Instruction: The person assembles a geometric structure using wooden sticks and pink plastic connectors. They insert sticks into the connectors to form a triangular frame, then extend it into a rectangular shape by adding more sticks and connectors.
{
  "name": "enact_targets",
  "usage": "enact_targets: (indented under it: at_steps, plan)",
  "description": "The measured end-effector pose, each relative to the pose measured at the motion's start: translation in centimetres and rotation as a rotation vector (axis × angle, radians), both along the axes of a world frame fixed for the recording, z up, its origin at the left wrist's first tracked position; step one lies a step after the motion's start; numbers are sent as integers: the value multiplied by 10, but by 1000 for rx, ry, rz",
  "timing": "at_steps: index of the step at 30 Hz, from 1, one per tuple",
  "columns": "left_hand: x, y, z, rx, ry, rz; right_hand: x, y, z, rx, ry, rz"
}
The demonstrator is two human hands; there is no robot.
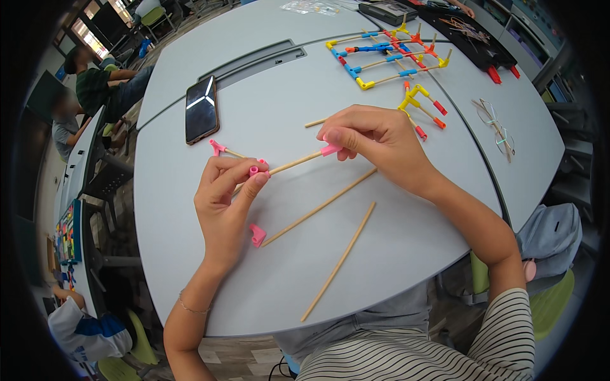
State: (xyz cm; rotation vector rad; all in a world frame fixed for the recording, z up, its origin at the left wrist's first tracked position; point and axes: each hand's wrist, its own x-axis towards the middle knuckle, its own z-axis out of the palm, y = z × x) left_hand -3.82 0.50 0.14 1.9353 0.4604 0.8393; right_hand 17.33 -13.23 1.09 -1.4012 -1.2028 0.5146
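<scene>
Between my hands runs a short wooden stick (296,164) with pink plastic connectors at both ends. My left hand (223,202) pinches the pink connector (255,171) at its left end. At the other end, my right hand (381,141) grips a second pink connector (330,149) between thumb and fingers. Another stick with a pink connector (218,148) at its tip extends behind my left fingers; where it joins is hidden. Below my hands, a loose pink connector (257,235) lies beside a long wooden stick (321,208). Nearer me rests another loose stick (338,260).
A smartphone (202,110) lies at the left of the white table (171,254). Toward the back right stand a stick frame with coloured connectors (364,84) and a smaller yellow-and-red piece (414,101). Glasses (497,124) and a black tray (467,39) are farther right.
</scene>
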Motion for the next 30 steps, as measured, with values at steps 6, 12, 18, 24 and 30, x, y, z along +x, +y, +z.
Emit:
enact_targets:
  at_steps: [6,12,18,24,30]
  plan:
    - [2,0,0,-126,40,36,13,0,-3,-113,-505,-173]
    - [3,2,-6,85,114,-24,22,-3,-11,-217,-777,-151]
    - [4,-3,-5,131,173,-30,22,-2,-13,-251,-778,-134]
    - [5,-4,-7,79,198,-58,24,-1,-14,-215,-764,-143]
    - [5,-4,-10,62,204,-120,26,-1,-13,-264,-763,-102]
